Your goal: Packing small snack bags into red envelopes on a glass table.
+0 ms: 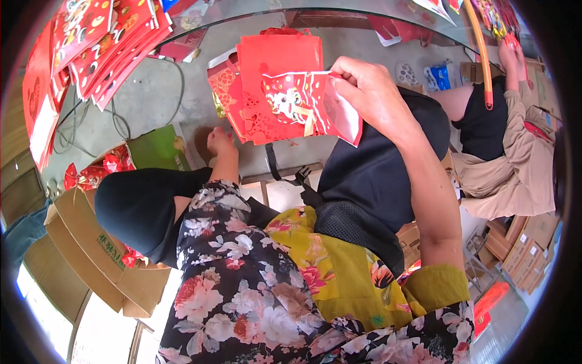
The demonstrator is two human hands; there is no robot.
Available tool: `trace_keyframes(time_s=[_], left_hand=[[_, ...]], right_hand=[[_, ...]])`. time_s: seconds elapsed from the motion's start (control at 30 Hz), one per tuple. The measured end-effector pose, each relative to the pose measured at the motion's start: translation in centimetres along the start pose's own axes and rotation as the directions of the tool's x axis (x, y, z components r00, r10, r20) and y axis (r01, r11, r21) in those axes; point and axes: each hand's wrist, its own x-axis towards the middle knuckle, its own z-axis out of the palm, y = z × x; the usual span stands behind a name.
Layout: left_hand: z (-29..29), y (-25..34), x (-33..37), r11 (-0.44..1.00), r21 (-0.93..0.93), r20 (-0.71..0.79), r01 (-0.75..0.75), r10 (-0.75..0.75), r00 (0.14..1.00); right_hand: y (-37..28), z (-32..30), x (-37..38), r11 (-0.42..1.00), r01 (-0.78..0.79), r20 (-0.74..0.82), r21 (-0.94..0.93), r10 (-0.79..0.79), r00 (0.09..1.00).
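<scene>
My right hand (371, 91) pinches the upper right corner of a red printed paper envelope (282, 100) with a cartoon lion face. The envelope's right side bends open and shows its white inside. It lies in front of a larger plain red paper bag (282, 54), which has red cord at its top. A gold-patterned red packet (225, 91) sticks out behind the bag's left side. Below it, my left hand (221, 144) is held low with its fingers curled, beside the bag's lower left edge. Whatever those fingers hold, if anything, is hidden.
Stacked red printed envelopes (115, 51) lie at upper left on a glass tabletop (339, 19). Cardboard boxes (103, 255) and a green box (157, 148) stand at left, near cables on the floor. Another person (509, 139) sits at right beside an orange tube (479, 48).
</scene>
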Motion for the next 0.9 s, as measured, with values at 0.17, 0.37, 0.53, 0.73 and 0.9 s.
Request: trace_keyframes(time_s=[0.17, 0.37, 0.53, 0.73, 0.9], left_hand=[[3.5, 1.2, 2.5, 0.986, -0.166, 0.293, 0.027, 0.023, 0.956], [-1.3, 0.4, 13.9, 0.938, 0.192, 0.392, -0.288, 0.196, 0.899], [2.6, -2.5, 10.0, 0.382, 0.708, 0.608, -0.594, 0.098, 0.788], [-2.7, -4.5, 23.2, 0.638, 0.572, 0.62, -0.515, 0.074, 0.781], [-0.3, -8.2, 23.0, 0.686, 0.622, 0.539, -0.378, -0.025, 0.842]], right_hand=[[0.0, -0.2, 0.2, 1.0, 0.008, -0.003, 0.016, -0.008, 1.0], [-2.2, 0.6, 1.3, 0.997, 0.013, 0.046, 0.079, -0.017, 0.999], [-0.8, -0.4, 0.0, 0.998, -0.061, -0.005, -0.006, 0.061, 0.998], [-2.2, 0.8, 1.6, 0.951, -0.104, -0.083, 0.292, 0.133, 0.988], [-2.1, 0.3, 1.3, 0.949, -0.119, -0.121, 0.293, 0.16, 0.98]])
